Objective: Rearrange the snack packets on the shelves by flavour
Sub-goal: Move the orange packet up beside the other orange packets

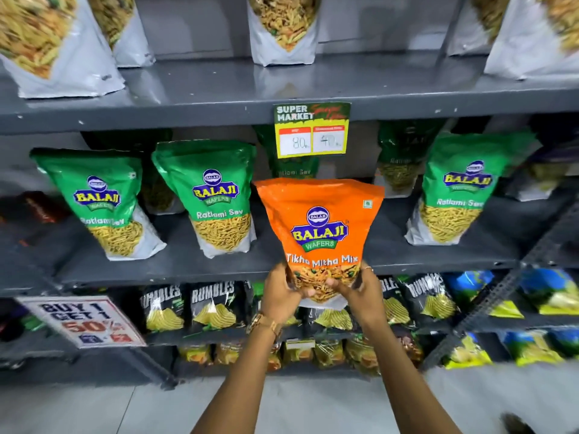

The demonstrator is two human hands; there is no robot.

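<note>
Both hands grip the lower end of an orange packet [319, 233]: the left hand [280, 296] wraps its left bottom corner with fingers curled round the front, and the right hand [360, 291] clamps the right bottom corner the same way. A gold watch [264, 324] sits on the left wrist. The packet stands upright, long axis vertical, sealed top edge up, its printed front facing the camera. It reads "Balaji Wafers" and "Tikha Mitha Mix", with a picture of mixed snack below, partly covered by the fingers. It is held in front of the middle shelf [219, 264], between green Ratlami Sev packets [216, 198] standing to either side. Another green packet behind it is mostly hidden. Above hangs a price tag [312, 130]; its second figure is hard to read. Black Rumbles packets [213, 305] fill the shelf below, blurred.
</note>
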